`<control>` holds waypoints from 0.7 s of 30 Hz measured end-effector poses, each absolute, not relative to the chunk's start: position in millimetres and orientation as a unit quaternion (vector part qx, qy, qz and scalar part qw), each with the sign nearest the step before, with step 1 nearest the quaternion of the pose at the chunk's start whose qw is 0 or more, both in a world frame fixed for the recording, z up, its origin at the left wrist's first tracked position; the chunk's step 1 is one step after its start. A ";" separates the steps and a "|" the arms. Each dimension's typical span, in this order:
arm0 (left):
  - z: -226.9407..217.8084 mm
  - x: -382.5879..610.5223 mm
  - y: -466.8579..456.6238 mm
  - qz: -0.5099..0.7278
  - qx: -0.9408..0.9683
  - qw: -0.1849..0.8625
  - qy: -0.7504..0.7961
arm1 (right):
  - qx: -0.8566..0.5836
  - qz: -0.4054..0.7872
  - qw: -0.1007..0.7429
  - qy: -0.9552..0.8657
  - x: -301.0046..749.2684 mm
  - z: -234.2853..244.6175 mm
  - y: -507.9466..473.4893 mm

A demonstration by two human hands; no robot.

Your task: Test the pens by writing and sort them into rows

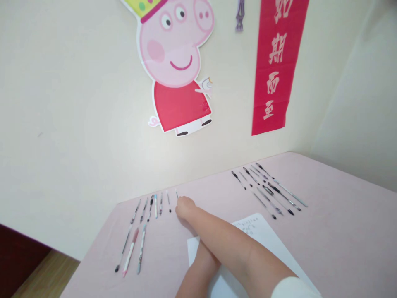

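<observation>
"How is the right hand (185, 207)?"
"It is pinching a slim pen (176, 193), perhaps a refill, near the desk (341, 240)'s far edge."
"And left hand?"
"Hidden under right forearm (235, 244); I cannot tell."

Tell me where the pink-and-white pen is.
In the head view, the pink-and-white pen lies at lower left on the table, between a slim black-ended pen and a pale blue pen.

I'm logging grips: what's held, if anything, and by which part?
The right hand seems to hold a thin pen by its near end; the left hand is hidden.
</observation>
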State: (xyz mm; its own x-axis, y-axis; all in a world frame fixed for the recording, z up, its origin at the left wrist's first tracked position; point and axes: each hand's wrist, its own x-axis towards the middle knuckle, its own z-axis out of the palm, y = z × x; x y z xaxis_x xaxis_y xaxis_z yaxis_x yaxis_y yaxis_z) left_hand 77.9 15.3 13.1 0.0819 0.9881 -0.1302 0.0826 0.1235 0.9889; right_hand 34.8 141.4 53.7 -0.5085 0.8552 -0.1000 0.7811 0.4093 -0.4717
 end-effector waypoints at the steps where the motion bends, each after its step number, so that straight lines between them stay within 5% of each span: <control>1: 18.0 77.0 13.8 0.406 0.562 0.491 0.527 | -0.506 0.231 0.090 -0.826 38.8 53.0 143.8; 10: 25.4 68.2 15.1 0.250 0.810 0.198 0.492 | -0.687 0.127 0.141 -0.701 178.1 43.0 201.0; 21: 16.3 62.6 24.2 0.278 0.800 0.205 0.491 | -0.757 0.048 0.110 -0.643 275.2 30.0 199.8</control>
